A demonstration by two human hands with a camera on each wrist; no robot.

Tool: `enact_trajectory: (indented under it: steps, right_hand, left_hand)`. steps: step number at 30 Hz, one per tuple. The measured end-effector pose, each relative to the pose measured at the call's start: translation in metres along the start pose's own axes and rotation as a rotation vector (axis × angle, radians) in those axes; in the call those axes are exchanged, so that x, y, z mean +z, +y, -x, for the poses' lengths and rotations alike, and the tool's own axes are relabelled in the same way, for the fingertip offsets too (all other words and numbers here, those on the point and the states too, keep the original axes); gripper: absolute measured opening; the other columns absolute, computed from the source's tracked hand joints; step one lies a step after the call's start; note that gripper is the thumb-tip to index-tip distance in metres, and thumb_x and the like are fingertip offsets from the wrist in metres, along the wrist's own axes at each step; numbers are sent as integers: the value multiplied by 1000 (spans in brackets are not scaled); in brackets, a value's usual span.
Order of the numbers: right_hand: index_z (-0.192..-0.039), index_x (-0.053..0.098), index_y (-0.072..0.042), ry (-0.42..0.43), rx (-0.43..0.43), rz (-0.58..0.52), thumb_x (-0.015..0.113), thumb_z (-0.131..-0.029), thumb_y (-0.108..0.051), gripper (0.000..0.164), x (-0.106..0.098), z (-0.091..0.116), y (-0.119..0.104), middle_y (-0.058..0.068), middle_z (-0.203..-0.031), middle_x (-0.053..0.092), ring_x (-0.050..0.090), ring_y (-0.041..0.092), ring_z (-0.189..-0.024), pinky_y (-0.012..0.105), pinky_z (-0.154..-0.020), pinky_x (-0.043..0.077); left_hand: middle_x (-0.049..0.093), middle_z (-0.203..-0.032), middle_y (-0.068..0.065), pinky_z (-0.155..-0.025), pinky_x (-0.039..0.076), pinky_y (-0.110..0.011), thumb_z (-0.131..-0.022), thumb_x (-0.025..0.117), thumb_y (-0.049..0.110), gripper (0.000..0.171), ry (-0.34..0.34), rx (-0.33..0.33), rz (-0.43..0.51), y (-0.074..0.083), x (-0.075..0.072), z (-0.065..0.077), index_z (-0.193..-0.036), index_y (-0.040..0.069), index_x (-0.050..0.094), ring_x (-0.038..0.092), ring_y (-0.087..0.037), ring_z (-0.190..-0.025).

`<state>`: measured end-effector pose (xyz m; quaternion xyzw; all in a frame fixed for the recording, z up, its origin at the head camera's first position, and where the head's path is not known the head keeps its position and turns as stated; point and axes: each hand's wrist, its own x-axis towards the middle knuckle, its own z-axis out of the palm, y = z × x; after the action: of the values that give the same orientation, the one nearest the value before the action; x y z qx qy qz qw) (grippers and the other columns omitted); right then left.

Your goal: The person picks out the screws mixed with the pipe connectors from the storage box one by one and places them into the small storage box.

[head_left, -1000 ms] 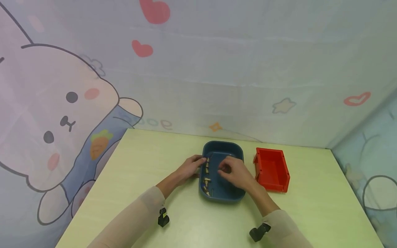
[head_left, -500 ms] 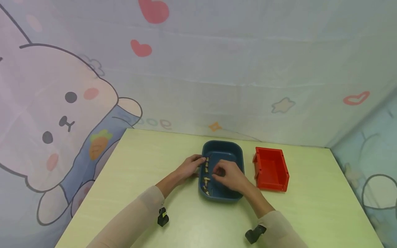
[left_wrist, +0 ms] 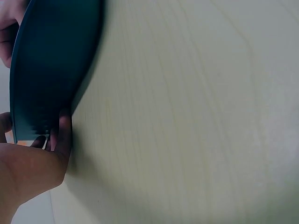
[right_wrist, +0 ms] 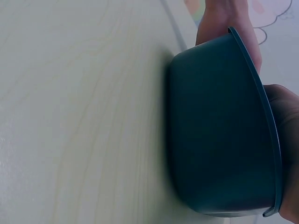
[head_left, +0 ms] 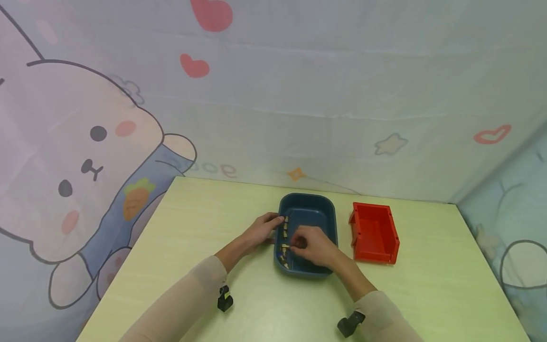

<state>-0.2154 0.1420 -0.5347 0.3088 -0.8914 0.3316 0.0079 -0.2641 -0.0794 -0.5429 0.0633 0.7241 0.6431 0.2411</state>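
A dark blue plastic tray (head_left: 329,213) stands on the table, with several small brass fittings (head_left: 285,232) in a row along its left inner wall. My left hand (head_left: 261,229) grips the tray's left side, thumb at the rim and fingers against the outer wall; the left wrist view shows these fingers (left_wrist: 64,133) low on the wall. Inside the tray, my right hand (head_left: 314,244) has its thumb and forefinger on either side of the stem of a brass tee fitting (head_left: 284,246), pinching it. In the right wrist view the tray wall hides the right fingertips.
A red open-front bin (head_left: 375,235) stands on the table to the right of the tray. A printed cloth (head_left: 320,95) hangs behind the table's back edge. Black wrist cameras sit at both sleeves.
My right hand has moved left and toward me inside the tray, its fingertips reaching the brass tee fitting. The left hand, tray and red bin have stayed in place.
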Motion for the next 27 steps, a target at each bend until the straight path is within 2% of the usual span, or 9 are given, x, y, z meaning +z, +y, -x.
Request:
enact_trajectory:
  steps: [7,14,21,27]
  right_hand:
    - [-93,74,-10,-58,-4,-5,84,-89,-7,12,0,1,0,-5,-88,67,63,10,-79,26,-73,57]
    - [-92,73,-9,-92,-31,-12,84,-88,-5,13,0,1,1,-4,-84,67,61,7,-76,26,-70,56]
    - [-90,71,-12,-156,1,-5,83,-89,-5,14,1,3,2,-6,-85,66,60,5,-77,25,-71,55]
    - [-88,70,-12,-164,-15,21,83,-89,-5,15,3,2,3,-6,-83,64,58,5,-76,26,-70,53]
  left_hand:
    - [48,-157,-20,-97,59,-43,-111,55,39,61,-2,-2,9,0,1,1,-157,1,44,46,-38,-145]
    - [50,-156,-20,-95,60,-42,-111,56,39,60,7,-3,11,0,1,0,-156,1,45,47,-37,-144]
    - [53,-153,-18,-92,60,-39,-111,55,39,58,11,7,-2,-4,0,-4,-155,2,47,50,-35,-142]
    - [53,-152,-17,-90,60,-38,-111,55,38,57,14,8,0,-3,1,-4,-155,2,47,50,-35,-142]
